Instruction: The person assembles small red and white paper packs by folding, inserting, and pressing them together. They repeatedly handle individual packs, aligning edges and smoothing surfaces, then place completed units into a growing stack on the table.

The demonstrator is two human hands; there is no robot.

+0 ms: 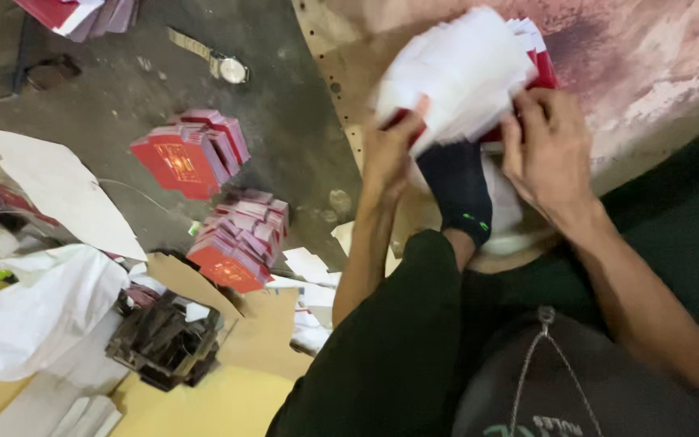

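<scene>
While your fingers [527,121] pinch card stack [463,73] from both sides, left hand [386,154] thumb pressed at lower edge, right hand [548,158] clamping right edge. Stack held over board [649,57], above sock foot [458,190]. Judged light, thin, flexible, slippery; loose cards fan out. Grip edges squarely. More stacks [191,154] on floor left.

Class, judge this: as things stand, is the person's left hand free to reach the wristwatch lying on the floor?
Probably not right away. The left hand is gripping the stack of white and red cards together with the right hand. The floor towards the wristwatch looks bare.
</scene>
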